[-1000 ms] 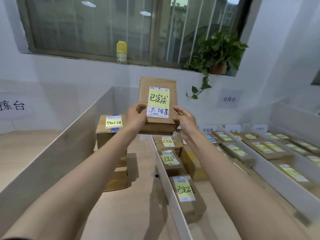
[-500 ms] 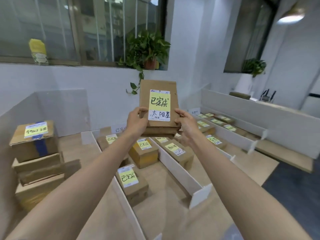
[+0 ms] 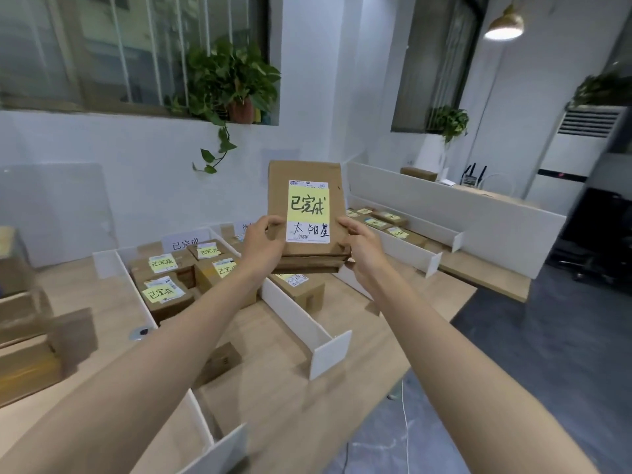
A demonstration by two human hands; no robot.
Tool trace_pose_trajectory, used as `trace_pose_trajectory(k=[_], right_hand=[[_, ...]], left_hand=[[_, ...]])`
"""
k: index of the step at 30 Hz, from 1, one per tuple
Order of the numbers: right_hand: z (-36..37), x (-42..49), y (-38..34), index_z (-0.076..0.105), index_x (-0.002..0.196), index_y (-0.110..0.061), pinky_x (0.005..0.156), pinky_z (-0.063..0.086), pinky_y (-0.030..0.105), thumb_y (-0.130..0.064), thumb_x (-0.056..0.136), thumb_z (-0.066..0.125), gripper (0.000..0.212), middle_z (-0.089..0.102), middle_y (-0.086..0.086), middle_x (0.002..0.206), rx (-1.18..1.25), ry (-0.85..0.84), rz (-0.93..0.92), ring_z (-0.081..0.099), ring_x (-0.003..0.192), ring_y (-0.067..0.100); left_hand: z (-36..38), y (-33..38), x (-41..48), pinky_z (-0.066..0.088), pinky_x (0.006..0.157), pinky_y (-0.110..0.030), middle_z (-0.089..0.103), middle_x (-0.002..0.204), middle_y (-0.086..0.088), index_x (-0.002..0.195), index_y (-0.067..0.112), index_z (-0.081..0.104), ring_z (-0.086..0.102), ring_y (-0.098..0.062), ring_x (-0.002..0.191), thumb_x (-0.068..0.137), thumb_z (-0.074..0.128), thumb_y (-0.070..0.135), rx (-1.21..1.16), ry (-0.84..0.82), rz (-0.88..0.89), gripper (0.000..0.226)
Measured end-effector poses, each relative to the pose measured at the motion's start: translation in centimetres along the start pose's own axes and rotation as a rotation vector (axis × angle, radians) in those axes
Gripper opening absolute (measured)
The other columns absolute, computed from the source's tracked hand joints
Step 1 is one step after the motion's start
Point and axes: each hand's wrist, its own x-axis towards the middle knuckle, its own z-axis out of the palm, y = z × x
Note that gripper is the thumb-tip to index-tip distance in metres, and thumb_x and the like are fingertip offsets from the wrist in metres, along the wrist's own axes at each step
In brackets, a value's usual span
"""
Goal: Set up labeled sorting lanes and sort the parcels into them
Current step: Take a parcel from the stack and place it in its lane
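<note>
Cardboard parcel (image 3: 307,213), its yellow note reading 已完成, is being held upright above the table (image 3: 280,388), left hand (image 3: 261,241) and right hand (image 3: 362,246) gripping its lower sides; judging by the matching sign (image 3: 185,243), it is probably heading, flat and label-up, into that lane.

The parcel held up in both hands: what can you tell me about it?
The parcel is a flat brown cardboard box, held with its face toward the camera above the sorting lanes. A yellow note with handwritten characters covers the upper part of a white label. The left hand and right hand grip its lower corners.
</note>
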Motion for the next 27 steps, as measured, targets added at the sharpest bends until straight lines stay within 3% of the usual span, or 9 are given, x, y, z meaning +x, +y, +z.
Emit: trace_pose_trajectory(k=[4, 8, 14, 21, 27], right_hand=[[-1.1, 0.4, 0.9, 0.061, 0.122, -0.016, 0.061, 0.042, 0.022, 0.011, 0.087, 0.043, 0.048, 0.06, -0.009, 0.091, -0.017, -0.027, 0.019, 0.053, 0.072, 0.006], [-2.0, 2.0, 2.2, 0.062, 0.121, -0.018, 0.071, 0.046, 0.027, 0.011, 0.088, 0.043, 0.048, 0.062, -0.009, 0.093, -0.025, -0.044, 0.042, 0.054, 0.073, 0.008], [-2.4, 6.4, 3.7, 0.06, 0.122, -0.019, 0.059, 0.043, 0.022, 0.01, 0.089, 0.041, 0.048, 0.063, -0.006, 0.1, -0.057, -0.095, 0.063, 0.055, 0.073, 0.007], [-0.7, 14.0, 4.5, 0.063, 0.12, -0.021, 0.066, 0.046, 0.026, 0.008, 0.087, 0.043, 0.049, 0.061, 0.001, 0.126, -0.13, -0.17, 0.037, 0.055, 0.084, 0.01], [1.6, 19.1, 4.7, 0.063, 0.116, -0.023, 0.064, 0.047, 0.026, 0.008, 0.09, 0.042, 0.046, 0.062, -0.001, 0.123, -0.154, -0.234, 0.031, 0.059, 0.082, 0.009]], left_hand=[[0.9, -0.5, 0.2, 0.045, 0.101, -0.042, 0.05, 0.128, 0.002, 0.117, 0.021, 0.055, 0.049, -0.021, 0.12, 0.093, 0.05, 0.005, 0.04, 0.004, -0.017, 0.029], [1.9, -1.8, 1.3, 0.044, 0.101, -0.043, 0.051, 0.125, 0.004, 0.117, 0.021, 0.057, 0.049, -0.021, 0.119, 0.093, 0.05, 0.007, 0.05, -0.001, -0.025, 0.028], [3.9, -4.2, 4.0, 0.044, 0.102, -0.043, 0.051, 0.12, 0.006, 0.115, 0.021, 0.058, 0.048, -0.016, 0.117, 0.093, 0.049, 0.007, 0.042, 0.035, -0.056, 0.028], [4.8, -6.4, 9.4, 0.05, 0.091, -0.035, 0.053, 0.124, 0.001, 0.11, 0.025, 0.055, 0.055, -0.019, 0.107, 0.093, 0.046, 0.004, 0.024, 0.122, -0.099, 0.029], [4.6, -8.0, 13.5, 0.049, 0.094, -0.039, 0.054, 0.126, 0.0, 0.116, 0.024, 0.058, 0.055, -0.022, 0.11, 0.094, 0.048, 0.009, 0.04, 0.216, -0.132, 0.028]])
